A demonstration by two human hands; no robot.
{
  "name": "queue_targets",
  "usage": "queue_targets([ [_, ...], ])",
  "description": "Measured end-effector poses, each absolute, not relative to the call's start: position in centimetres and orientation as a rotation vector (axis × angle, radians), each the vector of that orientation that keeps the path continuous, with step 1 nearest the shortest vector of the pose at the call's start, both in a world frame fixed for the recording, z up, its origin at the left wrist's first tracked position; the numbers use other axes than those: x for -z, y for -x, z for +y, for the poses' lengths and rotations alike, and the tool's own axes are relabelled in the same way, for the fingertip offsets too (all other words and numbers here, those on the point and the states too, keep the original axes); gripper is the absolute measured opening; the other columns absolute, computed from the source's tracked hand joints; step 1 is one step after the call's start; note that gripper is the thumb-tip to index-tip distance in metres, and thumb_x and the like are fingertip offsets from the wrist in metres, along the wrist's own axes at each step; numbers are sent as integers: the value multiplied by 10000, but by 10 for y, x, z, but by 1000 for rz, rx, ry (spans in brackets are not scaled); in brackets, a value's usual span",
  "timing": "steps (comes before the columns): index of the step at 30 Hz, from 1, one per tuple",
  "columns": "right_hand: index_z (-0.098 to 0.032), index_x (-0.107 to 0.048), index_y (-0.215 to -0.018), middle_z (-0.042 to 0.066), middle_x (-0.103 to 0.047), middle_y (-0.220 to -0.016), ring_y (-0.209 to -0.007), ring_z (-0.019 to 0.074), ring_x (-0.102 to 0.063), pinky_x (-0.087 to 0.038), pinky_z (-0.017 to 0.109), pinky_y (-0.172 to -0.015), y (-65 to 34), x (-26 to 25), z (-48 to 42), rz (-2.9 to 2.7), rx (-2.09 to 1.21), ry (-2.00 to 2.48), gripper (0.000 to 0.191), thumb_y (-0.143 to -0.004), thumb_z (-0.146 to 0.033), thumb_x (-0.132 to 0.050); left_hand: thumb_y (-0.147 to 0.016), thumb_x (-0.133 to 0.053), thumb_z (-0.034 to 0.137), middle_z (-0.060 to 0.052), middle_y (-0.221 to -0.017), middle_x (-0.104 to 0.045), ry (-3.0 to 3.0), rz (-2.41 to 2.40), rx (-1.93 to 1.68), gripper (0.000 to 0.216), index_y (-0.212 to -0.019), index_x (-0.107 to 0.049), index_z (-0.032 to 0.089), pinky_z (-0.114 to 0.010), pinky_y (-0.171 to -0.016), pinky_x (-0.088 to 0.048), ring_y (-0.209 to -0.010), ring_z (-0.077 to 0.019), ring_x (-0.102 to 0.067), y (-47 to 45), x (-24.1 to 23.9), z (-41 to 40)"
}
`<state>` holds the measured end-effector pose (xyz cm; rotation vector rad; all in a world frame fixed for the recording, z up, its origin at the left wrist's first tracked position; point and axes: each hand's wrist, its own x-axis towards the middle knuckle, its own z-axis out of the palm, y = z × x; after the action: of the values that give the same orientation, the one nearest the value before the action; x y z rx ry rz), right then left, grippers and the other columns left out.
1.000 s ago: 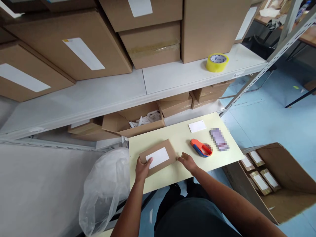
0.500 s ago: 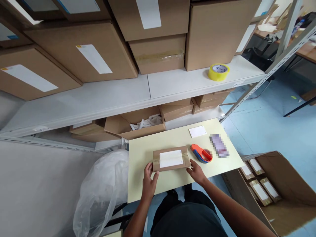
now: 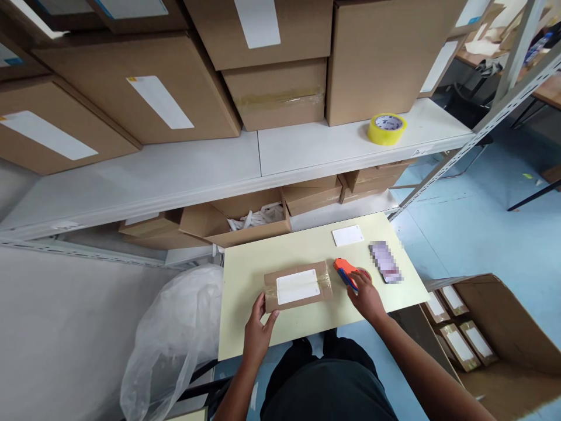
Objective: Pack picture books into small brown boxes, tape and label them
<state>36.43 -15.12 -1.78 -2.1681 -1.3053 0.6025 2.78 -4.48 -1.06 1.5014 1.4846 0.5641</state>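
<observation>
A small taped cardboard box (image 3: 325,286) with a white label lies flat on the pale yellow table (image 3: 245,336). At its left end, my left hand (image 3: 258,330) grips the corner, thumb on the near side and fingers along the end. My right hand (image 3: 367,297) is on an orange and blue tape dispenser (image 3: 345,267) to the right of the box, its fingers curled over the handle and partly hiding it. Farther right lies a blurred phone (image 3: 385,262), and behind the dispenser a white card (image 3: 347,235).
A shelf (image 3: 197,169) with large cartons (image 3: 272,93) runs behind the table, bearing a yellow tape roll (image 3: 386,128). Beneath it stands an open box of white material (image 3: 234,235). A clear plastic bag (image 3: 175,327) hangs at left; an open carton (image 3: 512,327) holding several labelled boxes stands at right.
My right hand has left the box's right end and moved right onto the tape dispenser. My left hand stays at the box's left end, and the box is slightly more tilted.
</observation>
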Motion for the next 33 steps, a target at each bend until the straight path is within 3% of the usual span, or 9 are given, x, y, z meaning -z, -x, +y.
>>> queue_targets([
  [4,-308,-635,-1311,119,-715,-1125,-997,292,-700,-567,382,-742,-383,24,-150,-1424,-803,2510,430,-882,-273,-613,-861,-663,532,-119,-1471,-591,-1475,1490,-568,730,-1496,-446,243,-473,-1125,-469,-1327,-294,-592,-27,10,-47],
  [7,-255,-633,-1322,134,-734,-982,-863,286,-716,-540,369,-700,-382,29,-148,-1574,-853,2615,437,-889,-217,-591,-845,-680,543,-114,-1466,-597,-1430,1476,-570,728,-1474,-478,239,-459,-1118,-479,-1316,-292,-602,-26,8,-45],
  [10,-257,-693,-1187,121,-739,-965,-819,258,-712,-528,346,-697,-383,19,-145,-1616,-680,2550,313,-919,-216,-537,-838,-679,572,-117,-1468,-596,-1390,1455,-572,744,-1473,-486,237,-436,-1112,-489,-1316,-287,-603,-25,8,-42],
  [13,-241,-713,-1067,116,-738,-971,-842,262,-698,-526,350,-732,-401,-17,-124,-1636,-430,2363,239,-947,-269,-509,-804,-691,620,-130,-1464,-597,-1354,1451,-586,793,-1464,-499,223,-437,-1117,-486,-1317,-296,-602,-22,10,-42],
  [19,-182,-662,-1180,156,-715,-1061,-972,306,-642,-504,390,-845,-482,-157,-11,-1650,182,1950,350,-1022,-386,-426,-760,-715,656,-116,-1483,-585,-1284,1459,-629,813,-1436,-527,245,-488,-1142,-461,-1344,-331,-574,-19,17,-41],
  [23,-145,-669,-1142,170,-710,-1087,-1003,313,-627,-488,374,-830,-528,-233,73,-1723,319,2009,283,-991,-303,-490,-717,-727,691,-114,-1427,-633,-1267,1457,-644,841,-1408,-556,243,-490,-1127,-480,-1342,-350,-573,-21,17,-39],
  [28,-172,-655,-1218,141,-703,-1195,-1014,264,-644,-491,355,-866,-540,-249,139,-1877,200,2165,285,-954,-226,-565,-715,-694,724,-102,-1446,-619,-1294,1492,-636,834,-1391,-573,252,-449,-1102,-506,-1343,-338,-573,-25,10,-39],
  [33,-154,-624,-1301,170,-651,-1304,-1181,300,-585,-480,431,-991,-534,-240,155,-1913,161,2025,344,-977,-235,-544,-746,-684,677,-109,-1477,-589,-1312,1510,-561,822,-1429,-525,248,-453,-1120,-486,-1343,-331,-575,-24,7,-38],
])
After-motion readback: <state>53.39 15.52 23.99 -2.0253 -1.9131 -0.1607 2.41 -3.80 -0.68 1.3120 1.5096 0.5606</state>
